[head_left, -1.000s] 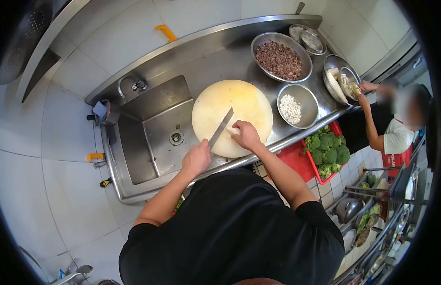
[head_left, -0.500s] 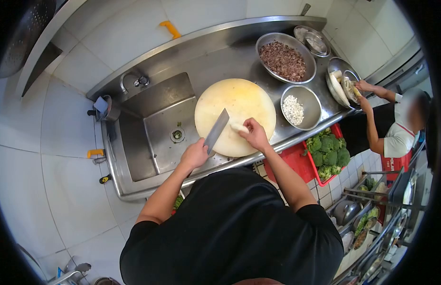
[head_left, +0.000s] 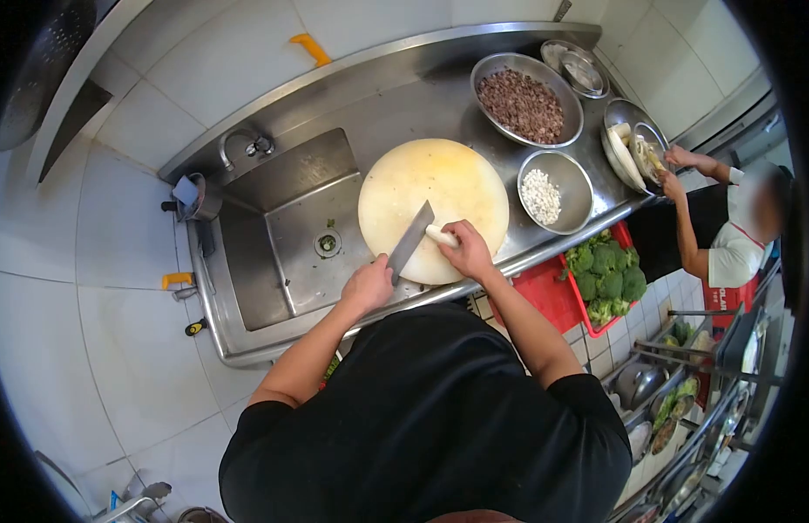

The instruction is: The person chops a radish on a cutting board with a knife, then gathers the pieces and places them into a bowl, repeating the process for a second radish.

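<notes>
My left hand (head_left: 368, 285) is closed round the handle of a cleaver (head_left: 412, 241), whose blade slants over the round cutting board (head_left: 432, 179). The fingers of my right hand (head_left: 468, 250) grip a short white vegetable piece (head_left: 440, 235) on the board, its end close beside the blade. Right of the board is a steel bowl of small white pieces (head_left: 541, 196). Behind that bowl sits a larger one of chopped reddish-brown pieces (head_left: 520, 106).
A sink (head_left: 313, 209) lies left of the board. Broccoli (head_left: 606, 277) fills a red crate below the counter's front edge. At the right, a co-worker (head_left: 737, 235) handles pale vegetables over a steel bowl (head_left: 615, 161). Shelves with food stand at lower right.
The cleaver blade turned from showing its broad side to a steeper angle and came beside the white piece. My right hand moved slightly, still holding the piece, which now points toward the blade.
</notes>
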Tool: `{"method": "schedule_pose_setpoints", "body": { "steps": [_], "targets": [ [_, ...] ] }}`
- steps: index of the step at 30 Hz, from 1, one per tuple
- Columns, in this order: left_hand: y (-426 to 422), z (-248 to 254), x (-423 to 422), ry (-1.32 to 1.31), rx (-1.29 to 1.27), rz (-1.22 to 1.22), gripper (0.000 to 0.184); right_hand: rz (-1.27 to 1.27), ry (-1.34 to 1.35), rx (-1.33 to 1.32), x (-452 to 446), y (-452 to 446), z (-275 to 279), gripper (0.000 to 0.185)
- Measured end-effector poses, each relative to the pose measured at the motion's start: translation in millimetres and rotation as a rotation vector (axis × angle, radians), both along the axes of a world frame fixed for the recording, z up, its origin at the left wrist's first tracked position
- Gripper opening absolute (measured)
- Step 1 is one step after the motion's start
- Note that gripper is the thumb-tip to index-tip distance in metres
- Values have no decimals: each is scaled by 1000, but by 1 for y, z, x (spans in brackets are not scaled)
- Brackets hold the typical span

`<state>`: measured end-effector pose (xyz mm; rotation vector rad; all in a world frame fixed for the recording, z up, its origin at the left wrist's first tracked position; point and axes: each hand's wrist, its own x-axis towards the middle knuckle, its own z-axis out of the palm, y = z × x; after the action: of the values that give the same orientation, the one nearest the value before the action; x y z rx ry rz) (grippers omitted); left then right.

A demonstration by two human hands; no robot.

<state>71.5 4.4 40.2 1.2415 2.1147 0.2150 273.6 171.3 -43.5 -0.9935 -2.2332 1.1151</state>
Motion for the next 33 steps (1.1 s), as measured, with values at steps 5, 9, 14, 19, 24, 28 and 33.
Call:
{"method": "schedule_pose_setpoints", "body": {
  "steps": [5, 9, 14, 19, 24, 28, 33],
  "targets": [
    [-8, -2, -27, -90, 166, 82, 31, -38, -126, 114, 8, 10, 14, 32],
    [-21, -2, -58, -239, 299, 299, 28, 36, -216, 371, -4, 16, 35, 32],
    [-35, 21, -67, -550, 282, 549, 20, 366, -228, 242, -60, 19, 31, 27],
    [-60, 13, -75, -561, 303, 600, 17, 383, -454, 206, -95, 35, -5, 20],
    [-83, 11, -81, -558, 330, 691, 17, 305, -405, 209, -110, 15, -41, 13],
    [-82, 22, -95, -511, 358, 684, 17, 911, -122, -332, -123, -63, 52, 31],
    [-70, 42, -82, -502, 404, 617, 21, 393, -268, 158, -97, -37, 56, 34]
  ]
}}
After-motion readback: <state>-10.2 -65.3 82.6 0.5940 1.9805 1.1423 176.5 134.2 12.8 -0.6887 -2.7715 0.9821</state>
